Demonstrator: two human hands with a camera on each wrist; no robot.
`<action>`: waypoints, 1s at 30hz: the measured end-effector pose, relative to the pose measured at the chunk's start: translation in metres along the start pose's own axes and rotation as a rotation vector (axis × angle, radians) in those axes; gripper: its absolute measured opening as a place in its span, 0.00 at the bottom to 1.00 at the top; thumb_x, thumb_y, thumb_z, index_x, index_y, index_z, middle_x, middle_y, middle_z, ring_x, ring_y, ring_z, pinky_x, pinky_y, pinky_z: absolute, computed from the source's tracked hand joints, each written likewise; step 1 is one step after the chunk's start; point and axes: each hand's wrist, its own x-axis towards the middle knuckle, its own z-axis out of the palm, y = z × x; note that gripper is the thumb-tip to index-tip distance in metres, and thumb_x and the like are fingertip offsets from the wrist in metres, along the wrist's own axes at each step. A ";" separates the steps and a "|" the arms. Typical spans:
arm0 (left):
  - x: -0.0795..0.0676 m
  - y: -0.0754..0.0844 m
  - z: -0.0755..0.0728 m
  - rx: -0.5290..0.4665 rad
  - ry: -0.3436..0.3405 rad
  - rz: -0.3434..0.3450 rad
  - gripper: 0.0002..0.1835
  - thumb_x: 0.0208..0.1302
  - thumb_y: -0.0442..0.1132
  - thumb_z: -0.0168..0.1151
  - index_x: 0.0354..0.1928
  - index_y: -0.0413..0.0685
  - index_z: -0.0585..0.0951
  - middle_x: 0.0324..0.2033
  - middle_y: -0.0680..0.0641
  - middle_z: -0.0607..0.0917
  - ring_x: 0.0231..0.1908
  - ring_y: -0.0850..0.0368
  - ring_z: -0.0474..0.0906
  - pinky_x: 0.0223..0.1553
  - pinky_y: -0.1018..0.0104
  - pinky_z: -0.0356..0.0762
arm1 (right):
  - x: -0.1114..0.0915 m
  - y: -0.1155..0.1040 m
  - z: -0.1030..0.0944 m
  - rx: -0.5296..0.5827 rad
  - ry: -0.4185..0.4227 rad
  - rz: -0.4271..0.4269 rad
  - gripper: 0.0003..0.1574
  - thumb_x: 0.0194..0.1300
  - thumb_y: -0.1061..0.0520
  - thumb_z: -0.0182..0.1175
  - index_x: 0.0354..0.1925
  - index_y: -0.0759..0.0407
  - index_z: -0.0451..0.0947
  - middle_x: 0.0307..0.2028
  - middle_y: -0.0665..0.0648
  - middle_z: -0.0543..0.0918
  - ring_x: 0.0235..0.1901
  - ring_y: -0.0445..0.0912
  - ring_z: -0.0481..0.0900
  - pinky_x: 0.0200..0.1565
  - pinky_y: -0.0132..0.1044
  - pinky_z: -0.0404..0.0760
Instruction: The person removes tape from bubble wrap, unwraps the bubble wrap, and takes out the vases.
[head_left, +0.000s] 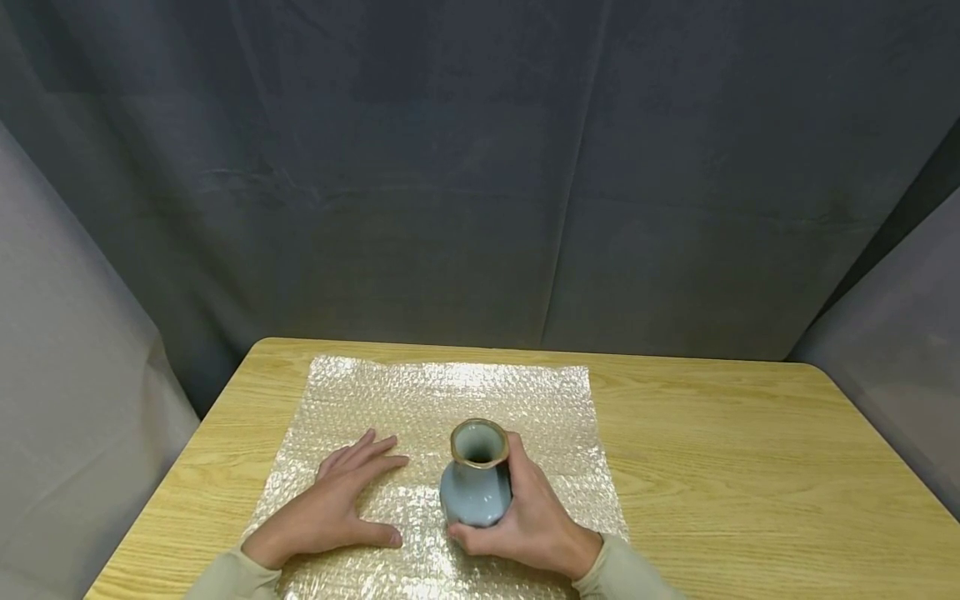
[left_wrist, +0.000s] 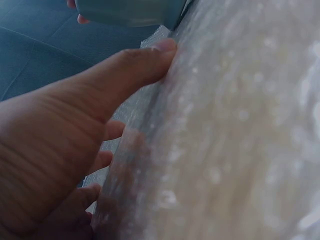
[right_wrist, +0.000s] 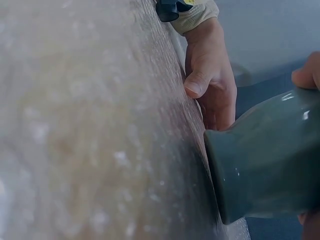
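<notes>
My right hand grips a glazed blue-grey vase with a brown rim, thumb on the near side and fingers round the far side. The vase's mouth faces up toward the head camera. Under it lies a sheet of clear bubble wrap; in the right wrist view the vase's flared end is right at the sheet, and whether it touches is hard to tell. To the left, my left hand has its fingers spread over the wrap. Its thumb rests on the sheet in the left wrist view.
The wrap covers the left and middle of a wood-grain table. Bare tabletop extends to its right. A dark grey curtain hangs behind the table, and pale cloth hangs at both sides.
</notes>
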 end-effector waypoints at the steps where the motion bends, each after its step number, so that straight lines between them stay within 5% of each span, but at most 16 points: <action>1: 0.000 0.000 0.000 0.002 0.000 0.000 0.51 0.45 0.72 0.76 0.71 0.58 0.76 0.78 0.44 0.66 0.81 0.34 0.50 0.74 0.27 0.46 | 0.000 0.000 0.000 -0.001 0.000 -0.003 0.57 0.50 0.51 0.81 0.69 0.54 0.58 0.58 0.56 0.82 0.50 0.41 0.84 0.50 0.37 0.85; 14: 0.001 -0.001 0.000 -0.003 -0.011 -0.011 0.50 0.45 0.72 0.76 0.71 0.58 0.76 0.79 0.45 0.66 0.81 0.34 0.50 0.73 0.27 0.45 | 0.000 -0.005 0.001 0.031 -0.018 0.062 0.59 0.49 0.50 0.82 0.71 0.49 0.59 0.61 0.51 0.81 0.53 0.40 0.82 0.55 0.38 0.84; 30: 0.000 0.000 0.000 -0.009 -0.011 -0.006 0.50 0.46 0.71 0.76 0.71 0.58 0.75 0.79 0.45 0.66 0.82 0.34 0.49 0.74 0.27 0.45 | 0.001 0.001 0.001 0.072 -0.028 0.041 0.55 0.52 0.49 0.81 0.72 0.47 0.63 0.60 0.52 0.82 0.54 0.40 0.82 0.56 0.37 0.83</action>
